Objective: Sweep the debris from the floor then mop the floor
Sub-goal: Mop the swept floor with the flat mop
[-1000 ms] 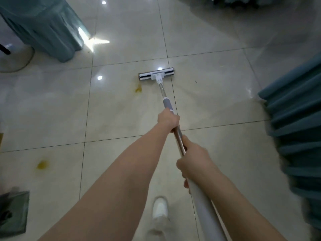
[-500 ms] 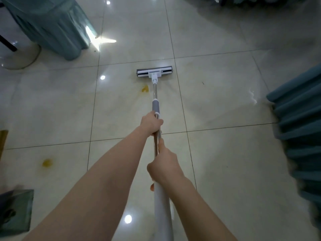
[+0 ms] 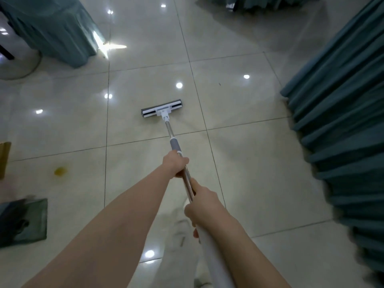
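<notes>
Head view, single frame. Both bare arms reach forward over a glossy cream tile floor [image 3: 239,159] with dark grout lines and several ceiling-light reflections.

Left hand [image 3: 176,165]: fingers wrapped tight around the metal shaft of the mop [image 3: 168,129], just below the grey collar on the pole. Right hand [image 3: 202,206]: clamped on the same pole nearer the body, where the metal section meets the white upper handle. The two hands are near each other on the pole, not touching.

Mop head [image 3: 162,110]: flat rectangular pad, grey with white bracket, lying flat on the floor ahead of the hands, inside one tile and just beyond a grout line. Pole slopes from the head back toward the lower right of frame.

Yellow stain [image 3: 60,171] on the tile at left, well apart from the mop head. Tile between mop head and hands shows faint streaks.

Surroundings: teal pleated fabric [image 3: 340,125] hanging down the right side; a teal draped cover [image 3: 56,32] at upper left. A dark green flat object [image 3: 27,222] lies on the floor at lower left; cannot tell what it is. A brown edge [image 3: 4,159] shows at far left. Motion blur at lower right.
</notes>
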### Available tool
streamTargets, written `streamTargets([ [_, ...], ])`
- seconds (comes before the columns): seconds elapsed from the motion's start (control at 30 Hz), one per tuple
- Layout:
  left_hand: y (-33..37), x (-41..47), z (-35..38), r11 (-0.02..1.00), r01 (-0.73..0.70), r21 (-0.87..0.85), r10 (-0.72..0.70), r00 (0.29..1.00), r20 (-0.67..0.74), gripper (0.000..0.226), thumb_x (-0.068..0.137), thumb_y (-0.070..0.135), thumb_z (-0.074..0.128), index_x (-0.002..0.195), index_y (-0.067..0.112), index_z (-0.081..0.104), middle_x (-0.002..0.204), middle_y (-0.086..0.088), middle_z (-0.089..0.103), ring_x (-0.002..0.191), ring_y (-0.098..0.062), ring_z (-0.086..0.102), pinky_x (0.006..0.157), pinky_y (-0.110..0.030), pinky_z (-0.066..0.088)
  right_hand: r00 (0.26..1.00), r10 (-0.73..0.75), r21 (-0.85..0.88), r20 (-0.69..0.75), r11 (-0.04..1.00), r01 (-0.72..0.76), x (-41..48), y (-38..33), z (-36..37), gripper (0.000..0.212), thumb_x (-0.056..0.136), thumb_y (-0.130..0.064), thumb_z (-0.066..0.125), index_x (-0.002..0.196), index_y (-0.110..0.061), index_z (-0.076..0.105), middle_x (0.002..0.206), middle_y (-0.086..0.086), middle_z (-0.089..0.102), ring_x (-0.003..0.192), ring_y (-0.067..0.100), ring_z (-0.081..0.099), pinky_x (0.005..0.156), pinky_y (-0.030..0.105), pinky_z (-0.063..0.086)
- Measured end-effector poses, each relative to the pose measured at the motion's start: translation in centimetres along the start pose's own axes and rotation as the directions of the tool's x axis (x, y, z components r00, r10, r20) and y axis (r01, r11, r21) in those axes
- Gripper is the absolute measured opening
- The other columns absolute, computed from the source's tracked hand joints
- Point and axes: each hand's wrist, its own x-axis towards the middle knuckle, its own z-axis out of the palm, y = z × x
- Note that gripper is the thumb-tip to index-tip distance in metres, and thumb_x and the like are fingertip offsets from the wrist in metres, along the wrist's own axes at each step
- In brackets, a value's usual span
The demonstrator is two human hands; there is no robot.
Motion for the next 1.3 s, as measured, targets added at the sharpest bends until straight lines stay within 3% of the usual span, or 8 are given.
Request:
streamTargets([
  [0.1,-1.5,-3.2,0.1,1.0,0.006,0.007,-0.006,1.0,0.017,0.026,0.084,0.013,0.059,0.107,0.004,0.052,0.103,-0.02,0.063,0.085,-0.036,0.068,0.062,-0.044,0.06,1.0,0.011,0.006,-0.009,1.0,-0.011,-3.3,1.1,1.2,0.069,0.084,0.0,0.037,0.142,-0.038,0.032,0.106,0.012,0.05,0.069,0.032,0.065,0.047,0.035,0.058],
  [0.23,-2.2,-3.5,-1.0,1.0,-0.008,-0.017,0.008,1.0,-0.004,0.028,0.083,0.014,0.058,0.108,0.003,0.054,0.104,-0.02,0.063,0.083,-0.036,0.068,0.057,-0.041,0.059,1.0,0.003,0.0,-0.031,1.0,-0.003,-4.0,0.2,2.7,0.069,0.084,0.0,0.037,0.14,-0.041,0.033,0.104,0.008,0.052,0.073,0.031,0.068,0.056,0.043,0.061],
  [0.33,-1.3,-1.2,-2.2,0.999,-0.04,-0.001,0.04,0.998,-0.055,0.028,0.079,0.017,0.06,0.104,0.004,0.057,0.101,-0.019,0.065,0.084,-0.037,0.067,0.066,-0.046,0.06,0.999,0.003,-0.028,-0.041,1.0,-0.005,-2.3,-2.2,2.2,0.071,0.083,-0.001,0.037,0.142,-0.04,0.03,0.098,0.006,0.054,0.083,0.031,0.069,0.068,0.045,0.062],
  [0.6,6.3,11.0,-8.7,1.0,-0.023,0.011,0.024,0.998,-0.057,0.028,0.083,0.012,0.057,0.109,0.002,0.057,0.104,-0.018,0.061,0.085,-0.037,0.066,0.06,-0.045,0.059,0.999,0.033,-0.054,-0.041,0.998,-0.035,8.0,-13.4,-1.3,0.081,0.082,-0.003,0.037,0.147,-0.047,0.019,0.088,0.005,0.054,0.084,0.03,0.068,0.074,0.045,0.06],
  [0.73,11.6,19.3,-12.4,0.994,-0.066,0.086,0.071,0.996,-0.055,0.021,0.085,0.013,0.056,0.103,0.003,0.058,0.107,-0.017,0.062,0.09,-0.035,0.064,0.062,-0.04,0.058,0.998,0.029,-0.057,-0.053,0.998,-0.032,15.4,-20.0,-4.5,0.081,0.082,-0.001,0.036,0.145,-0.048,0.021,0.09,0.01,0.057,0.066,0.028,0.067,0.057,0.039,0.061],
  [0.9,16.8,29.3,-16.5,0.993,-0.055,0.101,0.062,0.996,-0.066,0.027,0.086,0.013,0.056,0.111,0.002,0.055,0.103,-0.015,0.058,0.087,-0.034,0.065,0.04,-0.031,0.048,0.999,-0.009,-0.052,-0.053,0.999,0.007,24.1,-27.2,-7.3,0.078,0.084,0.0,0.035,0.145,-0.047,0.024,0.091,0.011,0.057,0.049,0.025,0.061,0.037,0.026,0.049],
  [1.1,19.1,37.7,-20.8,0.999,-0.026,0.042,0.027,0.999,-0.042,0.039,0.078,0.016,0.062,0.113,0.002,0.053,0.108,-0.021,0.063,0.088,-0.036,0.068,0.065,-0.05,0.059,0.998,-0.011,-0.031,-0.064,0.999,0.01,31.1,-32.9,-7.2,0.068,0.089,0.0,0.038,0.145,-0.037,0.026,0.099,0.011,0.053,0.066,0.03,0.063,0.037,0.031,0.053],
  [1.3,16.5,37.4,-21.2,0.997,-0.028,0.068,0.029,0.999,-0.017,0.036,0.081,0.015,0.057,0.114,0.003,0.05,0.105,-0.023,0.065,0.087,-0.039,0.069,0.069,-0.052,0.059,0.999,-0.036,-0.049,-0.026,0.998,0.035,31.1,-32.1,-4.4,0.082,0.088,0.002,0.043,0.15,-0.04,0.011,0.101,0.007,0.049,0.077,0.032,0.064,0.049,0.046,0.059],
])
